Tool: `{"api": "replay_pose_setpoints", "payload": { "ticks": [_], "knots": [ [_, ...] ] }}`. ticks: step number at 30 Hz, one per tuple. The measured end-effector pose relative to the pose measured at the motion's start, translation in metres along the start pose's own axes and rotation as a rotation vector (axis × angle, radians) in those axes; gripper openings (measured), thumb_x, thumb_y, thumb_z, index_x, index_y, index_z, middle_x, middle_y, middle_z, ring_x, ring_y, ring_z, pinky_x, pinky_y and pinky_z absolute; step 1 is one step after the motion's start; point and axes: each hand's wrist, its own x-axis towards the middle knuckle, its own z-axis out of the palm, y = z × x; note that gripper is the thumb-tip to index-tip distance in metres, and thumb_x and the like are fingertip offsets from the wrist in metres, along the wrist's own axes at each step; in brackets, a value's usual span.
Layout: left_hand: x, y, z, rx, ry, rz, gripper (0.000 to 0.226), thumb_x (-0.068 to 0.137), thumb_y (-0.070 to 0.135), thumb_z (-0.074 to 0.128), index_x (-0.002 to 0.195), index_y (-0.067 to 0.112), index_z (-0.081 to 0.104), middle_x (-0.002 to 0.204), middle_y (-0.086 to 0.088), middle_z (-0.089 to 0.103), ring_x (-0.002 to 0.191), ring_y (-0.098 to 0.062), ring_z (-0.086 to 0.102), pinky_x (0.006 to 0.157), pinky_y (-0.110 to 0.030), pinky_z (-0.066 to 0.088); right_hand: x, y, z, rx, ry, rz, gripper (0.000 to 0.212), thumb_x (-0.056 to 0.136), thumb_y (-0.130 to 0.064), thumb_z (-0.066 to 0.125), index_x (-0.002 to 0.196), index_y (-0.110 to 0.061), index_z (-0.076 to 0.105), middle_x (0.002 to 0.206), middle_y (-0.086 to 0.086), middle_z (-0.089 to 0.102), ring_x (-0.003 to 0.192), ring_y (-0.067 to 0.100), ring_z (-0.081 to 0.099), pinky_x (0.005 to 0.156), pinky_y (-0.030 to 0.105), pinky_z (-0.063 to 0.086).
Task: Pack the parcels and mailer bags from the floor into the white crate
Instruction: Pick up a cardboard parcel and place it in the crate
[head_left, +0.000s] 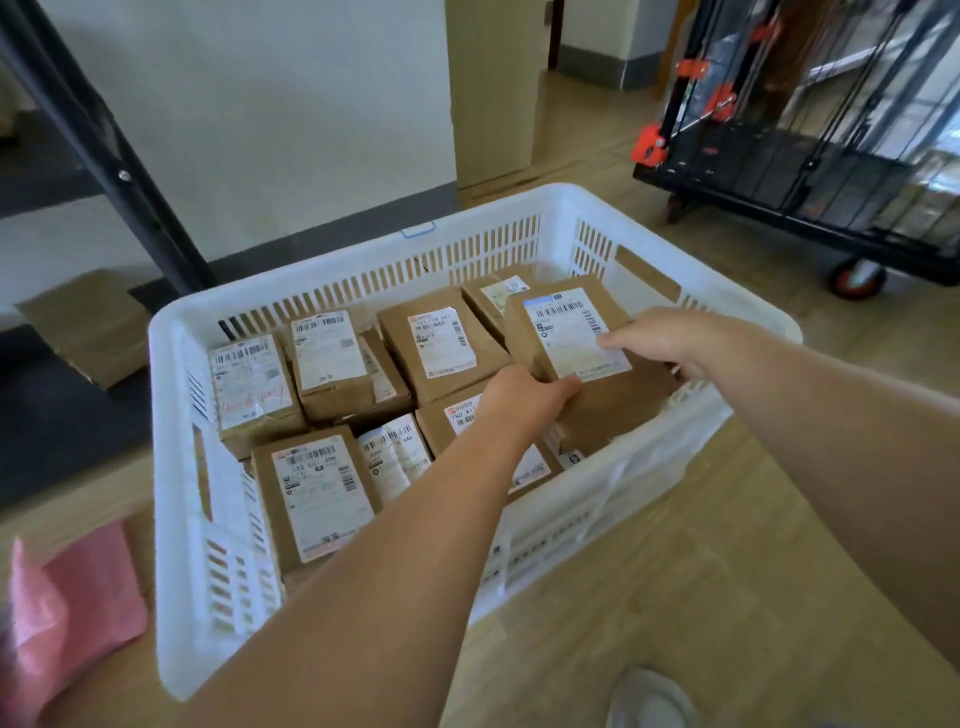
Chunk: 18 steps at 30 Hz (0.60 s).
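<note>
Cardboard parcel (597, 395): tilted over white crate (332, 262) right end.
L hand (522, 397): fingers curled on its near edge.
R hand (670, 338): thumb on label (574, 332), fingers round right side.

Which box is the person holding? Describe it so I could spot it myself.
Start at the white crate on the wooden floor and look to its right end. There a brown parcel with a white label sits tilted above the packed ones. Only it is gripped by both the left hand and the right hand.
</note>
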Motion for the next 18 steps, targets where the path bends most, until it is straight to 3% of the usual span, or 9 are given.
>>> {"api": "replay_pose_setpoints", "payload": {
  "ticks": [2, 5, 9, 12, 15, 18],
  "knots": [
    [0.002, -0.001, 0.003, 0.009, -0.023, -0.003, 0.036, 0.081, 0.043, 0.069, 0.099, 0.011, 0.069, 0.090, -0.007, 0.072, 0.083, -0.025, 0.070, 0.080, -0.044, 0.058, 0.002, 0.004, 0.001, -0.003, -0.029, 0.012, 0.047, 0.100, -0.034, 0.048, 0.142, -0.012, 0.045, 0.142, 0.011, 0.051, 0.125, 0.031, 0.051, 0.096, 0.043, 0.045],
    [0.003, -0.002, 0.008, 0.059, -0.050, 0.015, 0.040, 0.081, 0.045, 0.068, 0.095, 0.007, 0.071, 0.086, -0.010, 0.071, 0.084, -0.026, 0.069, 0.080, -0.043, 0.058, 0.005, 0.010, -0.002, -0.024, -0.052, 0.011, 0.047, 0.101, -0.029, 0.047, 0.145, -0.014, 0.041, 0.147, 0.009, 0.045, 0.133, 0.030, 0.044, 0.110, 0.049, 0.036],
    [-0.002, -0.004, 0.019, 0.086, -0.119, 0.029, 0.039, 0.086, 0.043, 0.065, 0.098, 0.006, 0.069, 0.083, -0.010, 0.071, 0.083, -0.027, 0.070, 0.081, -0.042, 0.058, 0.008, 0.014, -0.005, -0.097, -0.048, 0.016, 0.052, 0.099, -0.025, 0.049, 0.148, -0.014, 0.036, 0.154, 0.009, 0.036, 0.140, 0.029, 0.035, 0.115, 0.046, 0.028],
    [-0.003, -0.009, 0.020, 0.140, -0.131, 0.011, 0.039, 0.089, 0.041, 0.062, 0.106, 0.006, 0.068, 0.091, -0.011, 0.072, 0.080, -0.026, 0.070, 0.078, -0.038, 0.059, 0.009, 0.014, 0.001, -0.220, -0.059, 0.016, 0.056, 0.098, -0.028, 0.051, 0.148, -0.012, 0.036, 0.154, 0.010, 0.035, 0.139, 0.029, 0.037, 0.113, 0.044, 0.032],
    [-0.004, -0.014, 0.014, 0.183, -0.170, -0.044, 0.038, 0.091, 0.035, 0.061, 0.120, 0.010, 0.061, 0.104, -0.011, 0.069, 0.078, -0.024, 0.066, 0.066, -0.031, 0.057, 0.009, 0.012, 0.013, -0.348, -0.066, -0.025, 0.050, 0.098, -0.029, 0.051, 0.143, -0.009, 0.043, 0.146, 0.011, 0.046, 0.129, 0.028, 0.048, 0.108, 0.042, 0.039],
    [-0.002, -0.020, 0.010, 0.221, -0.200, -0.080, 0.038, 0.092, 0.031, 0.062, 0.125, 0.013, 0.057, 0.103, -0.012, 0.068, 0.078, -0.026, 0.069, 0.076, -0.037, 0.059, 0.009, 0.007, 0.025, -0.487, -0.084, -0.072, 0.044, 0.100, -0.025, 0.047, 0.140, -0.006, 0.046, 0.142, 0.011, 0.049, 0.124, 0.027, 0.052, 0.103, 0.037, 0.042]
  ]
}}
